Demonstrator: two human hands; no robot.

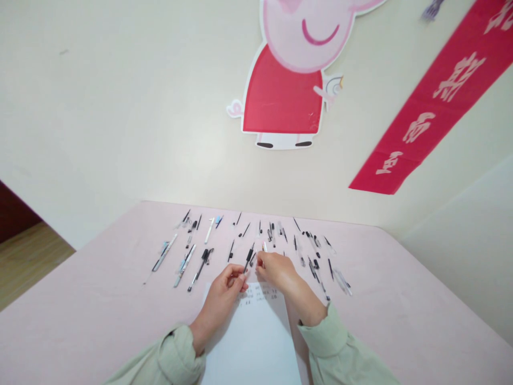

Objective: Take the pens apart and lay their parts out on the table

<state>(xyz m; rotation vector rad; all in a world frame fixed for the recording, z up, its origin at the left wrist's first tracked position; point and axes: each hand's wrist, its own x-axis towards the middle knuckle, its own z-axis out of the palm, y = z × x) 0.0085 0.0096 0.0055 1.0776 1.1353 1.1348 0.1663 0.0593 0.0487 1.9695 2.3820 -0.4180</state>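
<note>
My left hand [226, 289] is closed on a pen [249, 256] with a black grip, its tip pointing up and away from me. Just to the right, my right hand [276, 270] has its fingers pinched together near the pen; whatever they hold is hidden or too small to make out. Small dark pen parts [253, 259] show between the two hands. Under my wrists lies a white sheet of paper [250, 342] with several short rows of handwriting near its top edge.
Pens and loose pen parts are spread across the pink tabletop [100, 299], including a black pen [200, 269] and white pens [165, 251] at left and clear pen barrels [342, 282] at right. Behind the table stands a wall with a cartoon pig cutout [282, 96] and a red banner [433, 96].
</note>
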